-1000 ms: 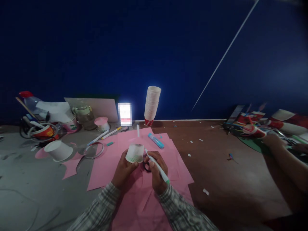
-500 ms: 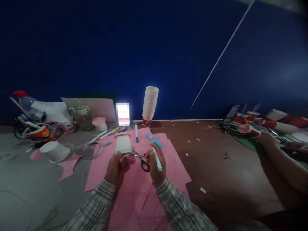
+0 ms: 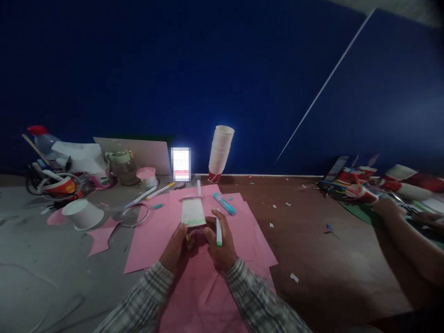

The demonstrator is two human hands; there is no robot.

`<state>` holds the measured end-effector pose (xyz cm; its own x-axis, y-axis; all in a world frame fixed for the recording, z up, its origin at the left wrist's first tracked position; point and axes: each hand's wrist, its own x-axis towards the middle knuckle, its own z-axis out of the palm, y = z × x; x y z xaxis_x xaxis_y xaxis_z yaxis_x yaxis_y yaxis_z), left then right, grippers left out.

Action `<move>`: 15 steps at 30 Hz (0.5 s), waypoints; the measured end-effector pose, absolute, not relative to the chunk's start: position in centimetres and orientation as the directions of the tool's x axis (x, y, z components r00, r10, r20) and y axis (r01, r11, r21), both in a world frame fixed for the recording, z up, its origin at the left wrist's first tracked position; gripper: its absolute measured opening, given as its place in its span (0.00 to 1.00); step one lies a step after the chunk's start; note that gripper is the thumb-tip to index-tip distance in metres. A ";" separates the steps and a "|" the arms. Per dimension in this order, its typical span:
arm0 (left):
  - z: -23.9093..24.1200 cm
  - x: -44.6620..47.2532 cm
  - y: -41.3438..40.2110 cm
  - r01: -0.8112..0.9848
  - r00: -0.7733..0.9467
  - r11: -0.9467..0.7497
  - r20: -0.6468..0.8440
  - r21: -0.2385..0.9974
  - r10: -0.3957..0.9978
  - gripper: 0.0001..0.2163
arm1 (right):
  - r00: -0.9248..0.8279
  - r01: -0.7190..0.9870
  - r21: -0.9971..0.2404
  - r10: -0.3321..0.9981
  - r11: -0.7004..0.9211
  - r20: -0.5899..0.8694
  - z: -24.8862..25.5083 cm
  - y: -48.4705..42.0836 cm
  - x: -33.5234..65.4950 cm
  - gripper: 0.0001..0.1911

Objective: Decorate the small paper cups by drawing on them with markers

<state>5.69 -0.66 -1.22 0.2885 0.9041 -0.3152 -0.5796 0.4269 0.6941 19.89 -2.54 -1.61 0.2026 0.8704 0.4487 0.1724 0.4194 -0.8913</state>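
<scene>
My left hand grips the near end of a white paper cup with green strokes along its lower edge. A pink edge shows at the cup's far end. In my right hand is a white marker with a green end, which points down towards me. The fingers of that hand are close to the cup's near right corner; whether they touch it I cannot tell. Pink paper sheets lie under both hands. A turquoise glue-stick-like tube rests on the sheets beyond my right hand.
A tall stack of paper cups stands by the blue wall. On the left are a tipped cup, a roll of tape, markers and a glass jug. At right, another person's arm reaches over craft things.
The cup has moved right, closer to my right hand. My right hand has shifted slightly left with the marker turned more upright. The scissors beside it no longer show.
</scene>
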 end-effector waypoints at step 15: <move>0.5 5.6 -0.7 -0.654 0.316 0.459 -0.334 0.602 0.888 0.26 | 0.020 0.461 -0.720 0.805 0.518 0.592 -0.9 -4.1 18.9 0.22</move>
<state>5.58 -0.74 0.48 0.3157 0.8881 -0.3341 -0.6537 0.4588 0.6018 18.91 -4.14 -0.93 0.0200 0.8055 0.5923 0.4611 0.5182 -0.7203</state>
